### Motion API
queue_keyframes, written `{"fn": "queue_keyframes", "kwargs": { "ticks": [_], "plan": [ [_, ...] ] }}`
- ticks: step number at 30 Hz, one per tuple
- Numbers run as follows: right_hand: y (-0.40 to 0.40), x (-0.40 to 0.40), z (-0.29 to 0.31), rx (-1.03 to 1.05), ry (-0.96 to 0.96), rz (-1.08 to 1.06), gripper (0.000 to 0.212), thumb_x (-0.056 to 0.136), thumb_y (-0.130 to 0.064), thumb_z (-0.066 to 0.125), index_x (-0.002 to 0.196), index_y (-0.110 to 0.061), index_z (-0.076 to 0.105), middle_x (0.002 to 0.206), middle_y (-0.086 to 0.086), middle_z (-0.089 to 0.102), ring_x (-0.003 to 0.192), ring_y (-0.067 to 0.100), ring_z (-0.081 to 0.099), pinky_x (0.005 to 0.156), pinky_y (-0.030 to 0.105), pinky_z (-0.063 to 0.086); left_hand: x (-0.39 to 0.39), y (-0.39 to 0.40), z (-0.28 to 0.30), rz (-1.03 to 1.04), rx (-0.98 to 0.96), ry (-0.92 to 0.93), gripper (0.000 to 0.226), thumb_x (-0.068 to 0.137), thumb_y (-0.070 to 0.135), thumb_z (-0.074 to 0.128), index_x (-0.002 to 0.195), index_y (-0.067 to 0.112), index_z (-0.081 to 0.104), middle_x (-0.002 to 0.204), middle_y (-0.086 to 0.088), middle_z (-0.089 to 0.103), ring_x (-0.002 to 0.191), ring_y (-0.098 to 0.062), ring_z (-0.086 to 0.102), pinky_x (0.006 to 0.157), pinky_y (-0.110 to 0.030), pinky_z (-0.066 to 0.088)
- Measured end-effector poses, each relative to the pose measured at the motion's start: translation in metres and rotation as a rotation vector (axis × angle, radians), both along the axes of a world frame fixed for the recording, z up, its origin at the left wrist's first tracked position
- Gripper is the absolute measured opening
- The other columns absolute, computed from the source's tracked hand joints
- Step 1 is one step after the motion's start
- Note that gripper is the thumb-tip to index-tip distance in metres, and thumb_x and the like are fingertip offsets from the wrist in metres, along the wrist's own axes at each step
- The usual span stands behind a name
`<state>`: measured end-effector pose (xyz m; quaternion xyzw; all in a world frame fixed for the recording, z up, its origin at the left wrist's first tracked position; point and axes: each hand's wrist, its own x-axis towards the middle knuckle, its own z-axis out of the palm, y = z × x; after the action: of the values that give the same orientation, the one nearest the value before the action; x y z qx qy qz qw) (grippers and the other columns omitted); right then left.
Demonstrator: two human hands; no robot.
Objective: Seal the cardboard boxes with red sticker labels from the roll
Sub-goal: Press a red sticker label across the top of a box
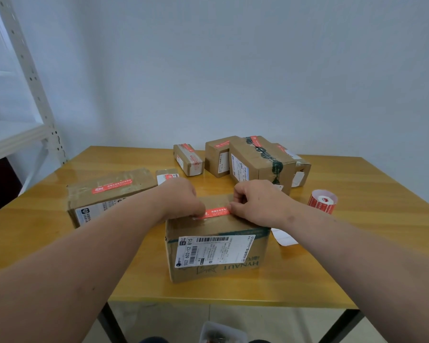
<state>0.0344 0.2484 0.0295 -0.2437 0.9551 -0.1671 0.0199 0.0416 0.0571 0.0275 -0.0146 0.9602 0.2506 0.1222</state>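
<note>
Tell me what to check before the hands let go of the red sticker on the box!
1. Red sticker lies across the top of the near box: ok.
2. Left hand presses its left end: ok.
3. Right hand presses its right end: ok.
4. Sticker flat, with no bubbles or lifted ends: cannot tell, the hands cover both ends.
5. Sticker crosses the flap seam: cannot tell, glare and the hands hide the seam.
6. Sticker roll is close by on the table for the next box: ok.
</note>
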Motion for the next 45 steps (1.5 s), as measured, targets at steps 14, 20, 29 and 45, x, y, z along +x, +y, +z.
{"fn": "queue_keyframes", "kwargs": {
  "ticks": [14,20,29,45],
  "plan": [
    [-0.006,-0.002,0.015,0.097,-0.097,-0.098,0.029,0.090,-0.038,0.062,0.066,-0.025,0.053,0.073,-0.010,0.051,0.080,0.014,0.051,0.084,0.038,0.042,0.007,-0.003,-0.001,0.010,0.093,0.014,0.018,0.085,0.027,0.069,0.081,0.014,0.058,0.083,-0.006,0.058,0.079,-0.017,0.054,0.074,-0.030,0.047],
    [-0.005,-0.005,0.014,0.038,-0.156,-0.109,0.027,0.089,-0.035,0.063,0.066,-0.024,0.055,0.072,-0.008,0.053,0.070,0.008,0.048,0.082,0.037,0.035,0.005,-0.004,0.001,0.007,0.097,-0.002,0.023,0.085,0.027,0.070,0.072,0.015,0.055,0.078,-0.005,0.058,0.077,-0.018,0.054,0.078,-0.034,0.049],
    [0.000,-0.003,0.013,-0.098,-0.199,-0.104,0.022,0.091,-0.031,0.063,0.077,-0.014,0.061,0.077,-0.001,0.056,0.071,0.010,0.052,0.059,0.021,0.038,0.004,-0.009,0.004,-0.025,0.093,-0.041,0.029,0.089,0.030,0.066,0.067,0.018,0.053,0.078,-0.005,0.059,0.078,-0.018,0.054,0.080,-0.037,0.047],
    [-0.002,-0.004,0.009,0.119,-0.052,-0.115,0.028,0.086,-0.046,0.063,0.073,-0.025,0.049,0.080,-0.007,0.054,0.077,0.011,0.051,0.068,0.028,0.040,0.010,-0.002,0.004,0.046,0.123,-0.011,0.029,0.080,0.029,0.075,0.071,0.016,0.051,0.076,-0.003,0.056,0.074,-0.016,0.052,0.066,-0.027,0.043]
  ]
}}
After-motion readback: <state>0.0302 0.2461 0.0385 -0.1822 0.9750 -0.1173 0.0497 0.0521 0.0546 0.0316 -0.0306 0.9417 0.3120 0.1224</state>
